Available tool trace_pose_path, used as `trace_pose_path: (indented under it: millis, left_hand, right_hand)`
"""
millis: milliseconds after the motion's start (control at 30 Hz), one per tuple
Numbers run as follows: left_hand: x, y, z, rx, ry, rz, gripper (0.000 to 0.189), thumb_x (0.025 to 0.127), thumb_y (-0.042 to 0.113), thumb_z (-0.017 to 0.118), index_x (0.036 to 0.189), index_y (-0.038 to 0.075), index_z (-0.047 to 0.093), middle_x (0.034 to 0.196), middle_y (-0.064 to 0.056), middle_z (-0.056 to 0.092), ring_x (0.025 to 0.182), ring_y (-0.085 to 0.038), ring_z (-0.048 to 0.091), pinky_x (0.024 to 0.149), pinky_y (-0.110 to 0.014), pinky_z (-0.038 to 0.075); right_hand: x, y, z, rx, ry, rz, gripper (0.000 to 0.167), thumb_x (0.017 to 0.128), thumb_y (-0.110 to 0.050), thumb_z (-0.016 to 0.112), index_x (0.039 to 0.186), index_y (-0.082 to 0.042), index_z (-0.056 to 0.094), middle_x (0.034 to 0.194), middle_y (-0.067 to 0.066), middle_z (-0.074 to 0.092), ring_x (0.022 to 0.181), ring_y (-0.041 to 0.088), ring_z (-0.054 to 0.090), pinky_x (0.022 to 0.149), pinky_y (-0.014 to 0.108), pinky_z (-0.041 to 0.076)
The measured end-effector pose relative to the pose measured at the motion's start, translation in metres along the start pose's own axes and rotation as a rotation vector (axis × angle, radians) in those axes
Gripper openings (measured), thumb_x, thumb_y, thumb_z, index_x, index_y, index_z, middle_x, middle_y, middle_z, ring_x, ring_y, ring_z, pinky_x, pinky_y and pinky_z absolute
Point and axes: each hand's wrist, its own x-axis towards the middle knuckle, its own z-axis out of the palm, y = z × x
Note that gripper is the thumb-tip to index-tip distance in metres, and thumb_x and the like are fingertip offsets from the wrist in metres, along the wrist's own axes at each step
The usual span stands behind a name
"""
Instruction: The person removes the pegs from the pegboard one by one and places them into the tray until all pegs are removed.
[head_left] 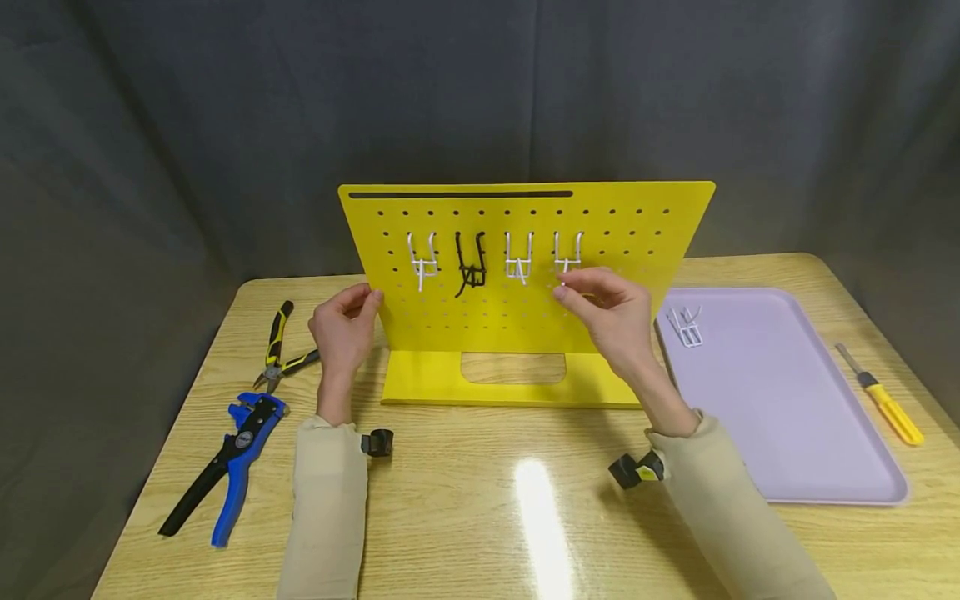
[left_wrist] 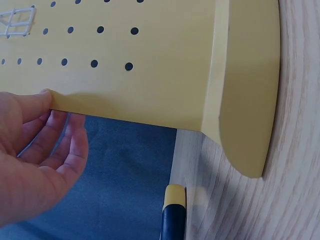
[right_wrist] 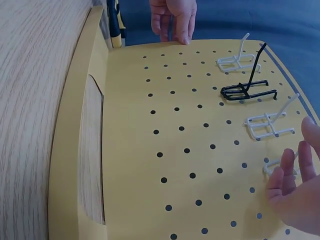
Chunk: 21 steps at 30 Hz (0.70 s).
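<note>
A yellow pegboard (head_left: pixel 480 333) stands upright on its own base, with a row of wire hooks across its upper part. From the left these are a white hook (head_left: pixel 422 265), a black hook (head_left: pixel 471 265), another white hook (head_left: pixel 518 260) and a rightmost white hook (head_left: pixel 567 250). My right hand (head_left: pixel 618 321) pinches the prong of that rightmost hook between thumb and fingers; in the right wrist view the fingers partly cover it. At the board's left edge my left hand (head_left: pixel 347 325) grips, thumb on the front face and fingers behind, as the left wrist view shows.
To the right lies a lilac tray (head_left: pixel 795 400) with a loose white hook (head_left: pixel 686 327) on it. Beyond it is a yellow-handled screwdriver (head_left: pixel 885 400). Cutting pliers (head_left: pixel 276 354) and a blue-and-black wire stripper (head_left: pixel 238 458) lie on the left. Dark cloth (head_left: pixel 465 92) hangs behind.
</note>
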Motion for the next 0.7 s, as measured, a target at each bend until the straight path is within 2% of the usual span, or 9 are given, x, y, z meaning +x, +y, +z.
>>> trace_pose_path:
  millis: [100,233,367,467,700]
  left_hand:
    - [0.0001,0.0000,0.0002,0.002,0.001,0.000,0.023,0.089,0.013,0.069,0.105,-0.004,0.072,0.094,-0.022,0.070,0.085,-0.034,0.067,0.080,-0.040,0.049]
    - [0.0004,-0.0006,0.0007,0.007,0.002,0.001,0.023,0.089,0.012,0.069,0.104,-0.005,0.072,0.094,-0.022,0.070,0.085,-0.034,0.066,0.080,-0.040,0.049]
    - [0.0005,-0.0010,0.0009,0.007,0.000,-0.005,0.023,0.089,0.012,0.069,0.105,-0.005,0.072,0.094,-0.023,0.070,0.085,-0.034,0.066,0.081,-0.040,0.048]
    - [0.0002,-0.0005,0.0006,0.005,-0.003,-0.011,0.024,0.089,0.013,0.069,0.105,-0.004,0.072,0.095,-0.022,0.070,0.086,-0.034,0.066,0.081,-0.040,0.048]
    - [0.0000,0.0001,0.0003,0.006,-0.005,-0.027,0.024,0.090,0.013,0.069,0.106,-0.004,0.072,0.096,-0.022,0.070,0.087,-0.034,0.065,0.083,-0.041,0.047]
  right_hand:
    - [0.0005,0.0015,-0.0002,-0.015,0.018,-0.064,0.015,0.079,0.013,0.070,0.094,0.013,0.068,0.090,-0.001,0.069,0.078,0.011,0.064,0.070,0.021,0.053]
    - [0.0018,0.0036,0.0002,-0.099,0.037,-0.206,0.014,0.077,0.015,0.071,0.091,0.015,0.069,0.088,-0.005,0.067,0.080,0.011,0.061,0.069,0.020,0.049]
    - [0.0026,0.0048,0.0024,-0.207,0.086,-0.349,0.013,0.073,0.017,0.074,0.085,0.012,0.071,0.086,0.007,0.066,0.085,0.008,0.058,0.069,0.022,0.046]
    - [0.0029,0.0049,0.0048,-0.251,0.138,-0.410,0.014,0.070,0.018,0.075,0.082,0.009,0.073,0.085,0.017,0.063,0.087,0.007,0.056,0.071,0.021,0.044]
    - [0.0062,0.0053,0.0092,-0.217,0.191,-0.518,0.015,0.068,0.021,0.074,0.078,0.010,0.072,0.082,0.022,0.059,0.085,0.010,0.055,0.071,0.020,0.045]
